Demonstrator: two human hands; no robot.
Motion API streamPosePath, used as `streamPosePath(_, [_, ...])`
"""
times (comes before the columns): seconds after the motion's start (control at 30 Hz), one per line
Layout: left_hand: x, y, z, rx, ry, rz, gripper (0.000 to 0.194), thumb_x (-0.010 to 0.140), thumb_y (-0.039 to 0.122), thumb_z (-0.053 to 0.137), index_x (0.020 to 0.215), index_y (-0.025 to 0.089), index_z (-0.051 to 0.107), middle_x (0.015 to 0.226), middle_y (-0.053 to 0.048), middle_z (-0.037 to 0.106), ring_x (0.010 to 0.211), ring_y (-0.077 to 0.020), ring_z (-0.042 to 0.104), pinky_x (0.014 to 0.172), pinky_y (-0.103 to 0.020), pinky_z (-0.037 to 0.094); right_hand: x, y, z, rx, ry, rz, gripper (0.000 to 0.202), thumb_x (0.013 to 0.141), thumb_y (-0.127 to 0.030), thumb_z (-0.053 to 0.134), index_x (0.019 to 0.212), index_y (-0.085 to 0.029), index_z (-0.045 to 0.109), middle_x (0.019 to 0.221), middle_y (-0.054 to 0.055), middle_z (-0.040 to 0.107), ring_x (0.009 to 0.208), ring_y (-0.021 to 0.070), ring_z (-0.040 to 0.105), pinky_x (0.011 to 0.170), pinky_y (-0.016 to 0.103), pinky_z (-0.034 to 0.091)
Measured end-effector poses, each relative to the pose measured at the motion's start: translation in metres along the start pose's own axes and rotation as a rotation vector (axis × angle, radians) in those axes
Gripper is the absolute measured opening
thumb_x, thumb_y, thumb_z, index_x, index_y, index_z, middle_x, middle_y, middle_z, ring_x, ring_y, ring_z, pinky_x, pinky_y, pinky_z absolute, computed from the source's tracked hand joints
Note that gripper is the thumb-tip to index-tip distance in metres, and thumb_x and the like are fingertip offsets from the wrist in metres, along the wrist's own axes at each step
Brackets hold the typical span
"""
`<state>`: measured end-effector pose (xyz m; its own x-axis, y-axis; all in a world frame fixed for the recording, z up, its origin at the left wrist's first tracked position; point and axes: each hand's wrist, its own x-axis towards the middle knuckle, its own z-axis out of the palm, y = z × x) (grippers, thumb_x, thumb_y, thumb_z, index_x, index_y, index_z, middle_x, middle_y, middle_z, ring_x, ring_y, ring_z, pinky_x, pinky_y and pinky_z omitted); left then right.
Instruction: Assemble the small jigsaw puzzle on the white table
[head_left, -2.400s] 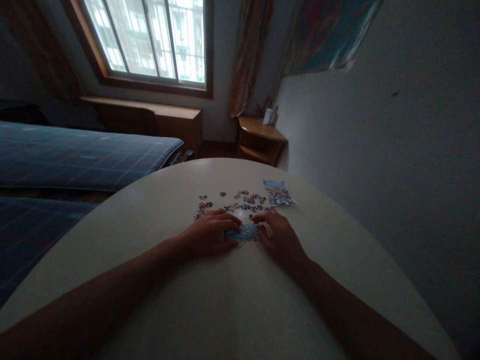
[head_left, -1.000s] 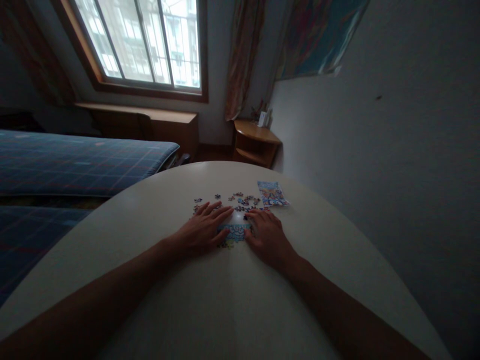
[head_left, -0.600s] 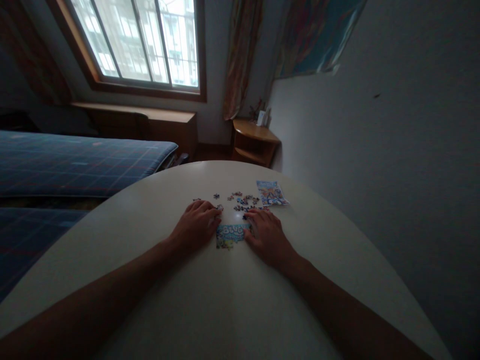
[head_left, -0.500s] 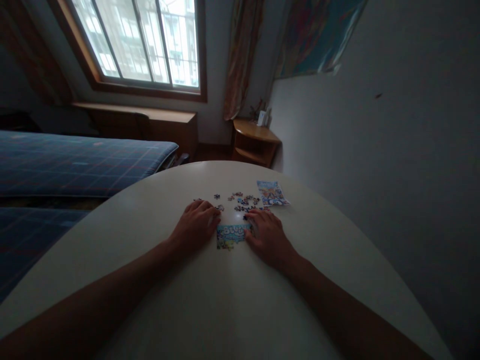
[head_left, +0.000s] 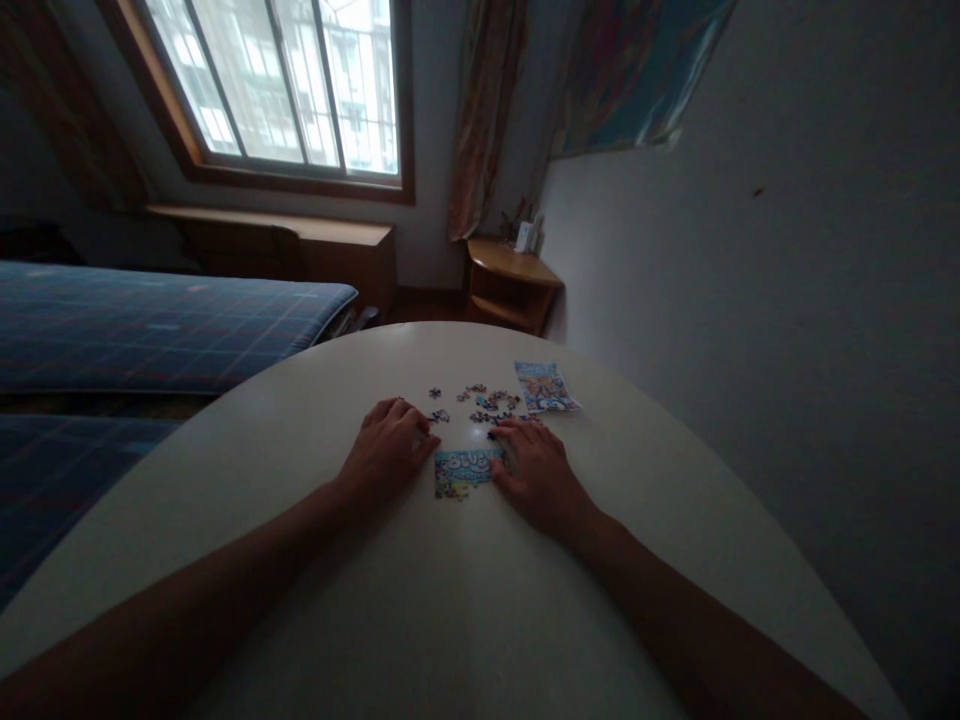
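Note:
A partly joined jigsaw puzzle [head_left: 459,472] with blue lettering lies flat on the white round table. My right hand [head_left: 534,465] rests at its right side, thumb on its edge and fingers apart. By that hand's index fingertip is a small dark puzzle piece [head_left: 491,435]. To the left of the joined part, my left hand [head_left: 386,445] lies on the table with bent, loosely spread fingers; no piece shows in it. Close to its index fingertip are loose pieces [head_left: 440,416]. More puzzle pieces [head_left: 496,401] are scattered beyond my hands, some partly hidden by the right fingers.
A printed picture sheet [head_left: 546,387] lies at the table's far right. Left of the table [head_left: 465,600] stands a bed with a blue plaid mattress [head_left: 165,330]. A small wooden corner shelf [head_left: 514,262] is beyond the table, and a wall runs along the right.
My left hand's fingers have drawn back slightly to the left, showing more of the loose pieces by the fingertip. The right hand has hardly moved.

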<state>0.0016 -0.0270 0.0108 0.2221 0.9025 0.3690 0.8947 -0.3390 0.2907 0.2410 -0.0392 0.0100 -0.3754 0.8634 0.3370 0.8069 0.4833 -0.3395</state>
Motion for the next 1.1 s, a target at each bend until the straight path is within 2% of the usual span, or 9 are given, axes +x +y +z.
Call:
streamPosePath(0.13, [0.001, -0.002, 0.002, -0.033, 0.022, -0.011, 0.011, 0.087, 0.03, 0.064, 0.089, 0.02, 0.064, 0.096, -0.007, 0.07, 0.112, -0.0328, 0.055, 0.102, -0.052, 0.042, 0.001, -0.001, -0.001, -0.001, -0.02, 0.015, 0.037, 0.09, -0.028, 0.056, 0.125, -0.017, 0.059, 0.132, 0.012, 0.06, 0.128, 0.0293, 0.048, 0.112, 0.05, 0.032])
streamPosePath(0.27, [0.001, 0.0, 0.002, -0.112, 0.045, 0.045, 0.005, 0.089, 0.027, 0.064, 0.09, 0.022, 0.065, 0.087, -0.003, 0.073, 0.1, -0.0274, 0.062, 0.102, -0.053, 0.04, 0.002, -0.002, -0.003, 0.024, -0.007, -0.006, 0.035, 0.088, -0.025, 0.059, 0.122, -0.017, 0.061, 0.13, 0.013, 0.061, 0.126, 0.0292, 0.05, 0.112, 0.051, 0.032])
streamPosePath(0.47, [-0.005, 0.019, -0.003, -0.358, 0.075, 0.039, 0.009, 0.085, 0.026, 0.072, 0.079, 0.022, 0.068, 0.082, -0.001, 0.073, 0.087, -0.0227, 0.067, 0.091, -0.045, 0.048, 0.0, -0.008, -0.008, 0.138, 0.098, -0.146, 0.025, 0.088, -0.022, 0.063, 0.113, -0.021, 0.064, 0.115, 0.009, 0.069, 0.117, 0.0256, 0.058, 0.109, 0.049, 0.035])
streamPosePath(0.63, [-0.012, 0.034, -0.006, -0.618, 0.009, 0.012, 0.011, 0.085, 0.026, 0.073, 0.077, 0.02, 0.069, 0.077, 0.0, 0.074, 0.073, -0.0171, 0.07, 0.079, -0.033, 0.054, -0.004, -0.012, -0.004, 0.258, 0.111, -0.28, 0.027, 0.085, -0.024, 0.07, 0.111, -0.022, 0.065, 0.104, 0.008, 0.071, 0.108, 0.0244, 0.062, 0.096, 0.042, 0.046])
streamPosePath(0.77, [-0.014, 0.036, -0.004, -0.715, -0.051, 0.009, 0.011, 0.086, 0.028, 0.072, 0.081, 0.019, 0.068, 0.076, 0.0, 0.075, 0.071, -0.0166, 0.072, 0.075, -0.029, 0.055, -0.004, -0.014, -0.004, 0.345, 0.103, -0.256, 0.014, 0.088, -0.021, 0.067, 0.102, -0.022, 0.068, 0.093, 0.006, 0.073, 0.092, 0.0204, 0.065, 0.086, 0.036, 0.05])
streamPosePath(0.9, [-0.014, 0.033, -0.002, -0.648, -0.04, 0.077, 0.011, 0.09, 0.028, 0.065, 0.086, 0.018, 0.067, 0.081, -0.003, 0.075, 0.077, -0.018, 0.072, 0.078, -0.032, 0.056, -0.001, -0.014, -0.008, 0.417, 0.087, -0.192, 0.006, 0.088, -0.02, 0.065, 0.093, -0.022, 0.069, 0.088, 0.004, 0.073, 0.087, 0.0194, 0.066, 0.083, 0.035, 0.051])
streamPosePath(1.0, [-0.015, 0.03, 0.0, -0.47, -0.03, 0.242, 0.011, 0.091, 0.022, 0.061, 0.099, 0.019, 0.067, 0.096, -0.006, 0.075, 0.092, -0.021, 0.07, 0.09, -0.04, 0.053, 0.001, -0.013, -0.01, 0.423, 0.087, -0.137, 0.007, 0.088, -0.019, 0.063, 0.091, -0.021, 0.068, 0.085, 0.004, 0.072, 0.085, 0.0193, 0.066, 0.082, 0.034, 0.05])
streamPosePath(1.1, [-0.015, 0.026, 0.002, -0.317, -0.053, 0.396, 0.026, 0.086, 0.016, 0.062, 0.112, 0.021, 0.066, 0.107, -0.007, 0.074, 0.101, -0.0226, 0.068, 0.096, -0.043, 0.05, 0.002, -0.01, -0.01, 0.406, 0.077, -0.104, 0.006, 0.09, -0.021, 0.061, 0.091, -0.02, 0.067, 0.085, 0.003, 0.07, 0.084, 0.0189, 0.065, 0.081, 0.034, 0.05])
